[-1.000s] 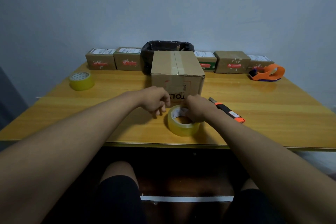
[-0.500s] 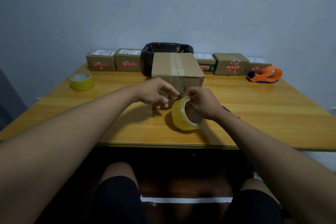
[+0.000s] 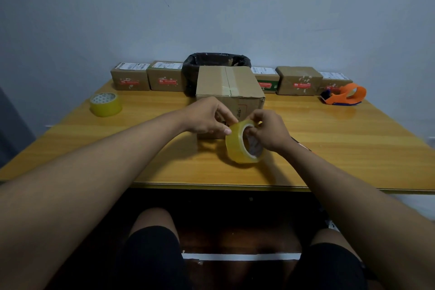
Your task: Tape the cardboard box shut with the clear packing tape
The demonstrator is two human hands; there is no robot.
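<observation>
Whereas the tape roll (image 3: pixel 243 142) lay flat on the table (image 3: pixel 353 148) a second ago, it is now raised on edge in front of the cardboard box (image 3: pixel 229 86), its open core turned toward the person's right. The right hand (image 3: pixel 268 133) grasps the roll, fingers hooked into the core and thumb over the outer rim. The left hand (image 3: pixel 207 116) is pinched at the roll's upper edge, thumb and forefinger closed where the free end of the tape would lie; whether a tab is actually caught between them cannot be told. The lift suggests that the task has passed from fetching the roll to finding and peeling its end, so no new strip is yet on the box. The box stands just behind both hands, touching neither as far as can be seen, flaps down, with a pale strip already along its top seam. A second roll (image 3: pixel 106 104) rests far left, an orange dispenser (image 3: pixel 344 94) far right, and small parcels (image 3: pixel 164 76) with a black-lined bin (image 3: pixel 216 61) line the back edge.
</observation>
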